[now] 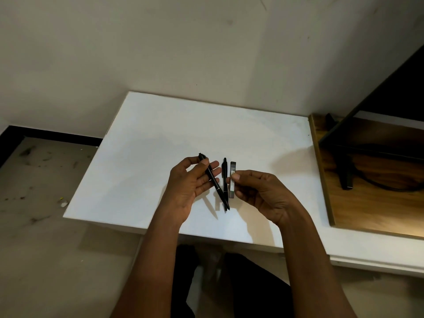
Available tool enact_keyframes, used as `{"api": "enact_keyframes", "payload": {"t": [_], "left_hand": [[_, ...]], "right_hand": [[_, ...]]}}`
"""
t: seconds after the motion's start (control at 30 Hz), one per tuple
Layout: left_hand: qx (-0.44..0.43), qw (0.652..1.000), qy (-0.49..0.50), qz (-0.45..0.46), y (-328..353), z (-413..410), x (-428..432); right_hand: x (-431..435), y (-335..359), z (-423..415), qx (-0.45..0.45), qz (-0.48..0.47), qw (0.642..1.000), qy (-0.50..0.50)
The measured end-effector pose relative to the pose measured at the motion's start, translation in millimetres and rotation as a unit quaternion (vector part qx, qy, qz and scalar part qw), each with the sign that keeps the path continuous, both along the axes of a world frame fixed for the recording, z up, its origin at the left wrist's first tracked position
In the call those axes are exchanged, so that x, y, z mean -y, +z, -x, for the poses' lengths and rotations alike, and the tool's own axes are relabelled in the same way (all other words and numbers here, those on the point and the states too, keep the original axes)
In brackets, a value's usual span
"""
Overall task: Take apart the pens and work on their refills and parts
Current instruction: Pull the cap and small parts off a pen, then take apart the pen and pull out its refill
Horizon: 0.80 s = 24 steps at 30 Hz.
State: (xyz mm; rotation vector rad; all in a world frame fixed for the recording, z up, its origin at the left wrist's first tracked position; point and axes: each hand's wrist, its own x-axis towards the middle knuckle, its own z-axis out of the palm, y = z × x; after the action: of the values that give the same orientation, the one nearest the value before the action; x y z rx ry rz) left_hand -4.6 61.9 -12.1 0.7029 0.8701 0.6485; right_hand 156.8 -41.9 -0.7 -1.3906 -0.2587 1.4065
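The left hand held a black pen under its thumb, slanted tip-down over the white table, probably ready for opening. Just beside it a second pen sat between the hands; what supported it was unclear. The right hand pinched a slim grey case, likely holding refills.

We see a black pen on the left, a second black pen beside it, a grey case with a pale label, a white table, and a brown wood-grained board on the right.
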Motion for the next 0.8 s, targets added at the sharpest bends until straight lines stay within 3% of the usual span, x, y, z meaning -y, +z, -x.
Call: {"api": "enact_keyframes", "payload": {"t": [0.23,0.57,0.8], "left_hand": [[-0.007,1.0,-0.01,-0.016,-1.3,0.1,-0.3],[-0.11,0.984,-0.08,-0.119,0.5,-6.3,6.7],[-0.16,0.971,-0.045,-0.174,6.2,-9.6,10.2]], "right_hand": [[-0.7,-0.8,1.4,0.004,-0.005,1.0,0.003],[-8.7,-1.8,7.3,0.041,-0.054,0.998,0.015],[-11.5,-3.6,10.5,0.08,-0.092,0.992,0.022]]}}
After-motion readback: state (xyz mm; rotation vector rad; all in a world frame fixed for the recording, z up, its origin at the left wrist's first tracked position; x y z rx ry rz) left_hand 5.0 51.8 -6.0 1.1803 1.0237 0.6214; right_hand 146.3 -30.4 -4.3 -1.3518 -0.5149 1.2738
